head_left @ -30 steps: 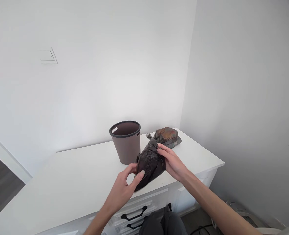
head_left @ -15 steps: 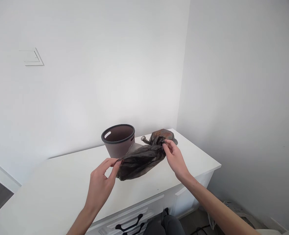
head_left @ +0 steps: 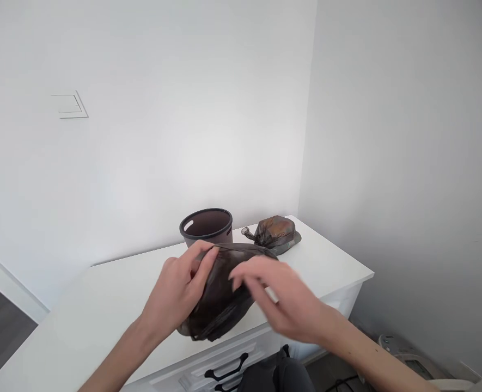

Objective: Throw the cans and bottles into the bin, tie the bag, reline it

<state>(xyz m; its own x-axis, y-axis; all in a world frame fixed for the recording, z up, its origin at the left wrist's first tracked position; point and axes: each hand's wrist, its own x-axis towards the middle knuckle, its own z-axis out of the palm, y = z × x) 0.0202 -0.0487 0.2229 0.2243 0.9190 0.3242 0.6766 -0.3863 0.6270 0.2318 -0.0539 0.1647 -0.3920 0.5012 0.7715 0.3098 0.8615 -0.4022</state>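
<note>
Pinching left hand (head_left: 181, 286): grips the upper edge of the dark plastic bag (head_left: 222, 302) between thumb and fingers.
Right hand (head_left: 284, 296): bends across the right part of the dark plastic bag; too blurred by motion to tell whether grasping the film, brushing it or just clear of it.
Dark plastic bag: spreads between both hands, over the near part of the counter (head_left: 122, 305); impossible to tell whether resting there or lifted.
Just changed: no longer stretched long between two pinched ends, as half a second ago; now rounder and fuller, bulging toward the near edge of the counter, with the right hand brought in from the far end toward the left hand.
Meaning for the handling: seems a shift of hold rather than a steady pull, leaving the left pinch as the only sure grip; not clear where the mouth of the film lies.
Bin (head_left: 223, 238): stands upright behind, hidden below by the dark plastic bag; shows a bare dark rim and a cut-out handhold.
Knotted bag (head_left: 276, 231): lies on the counter to the right of the bin, apart from it, with a twisted tail pointing left.
</note>
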